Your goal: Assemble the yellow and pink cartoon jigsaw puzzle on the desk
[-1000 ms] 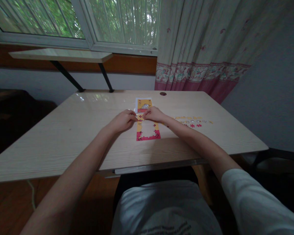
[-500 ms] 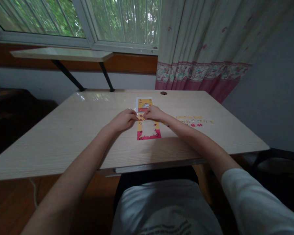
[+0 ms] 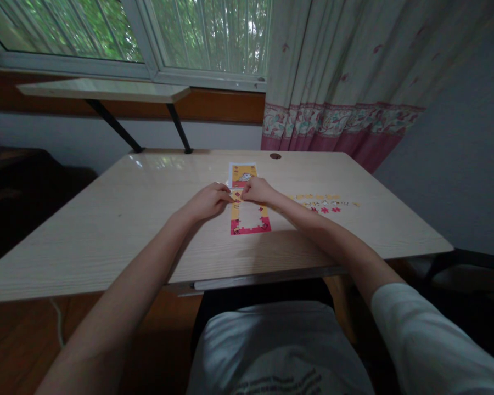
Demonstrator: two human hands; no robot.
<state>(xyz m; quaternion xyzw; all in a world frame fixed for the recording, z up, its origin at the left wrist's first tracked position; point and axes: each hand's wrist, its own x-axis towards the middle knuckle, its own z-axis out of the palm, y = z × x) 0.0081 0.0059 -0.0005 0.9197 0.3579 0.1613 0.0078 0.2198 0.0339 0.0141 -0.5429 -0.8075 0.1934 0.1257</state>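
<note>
A partly assembled jigsaw puzzle (image 3: 250, 231) lies flat on the desk, its yellow and red border surrounding a bare middle. At its upper left edge my left hand (image 3: 209, 202) is closed, thumb and fingers bent onto the puzzle. Close by on the right, my right hand (image 3: 258, 190) is curled in a pinch at the upper border, on what looks like a puzzle piece; the fingers mostly hide it. Just beyond the hands is a picture card (image 3: 243, 171) with a white animal on yellow and red.
Several loose puzzle pieces (image 3: 324, 210) lie in rows to the right of my right forearm, yellow, whitish and red. The pale wooden desk (image 3: 119, 241) has a round cable hole (image 3: 275, 156) at the back. A raised shelf (image 3: 107, 90) stands at the far left, before the window.
Both hands stay at the puzzle's upper border with hardly any movement. My right forearm has shifted very slightly, and the view has moved a little.
</note>
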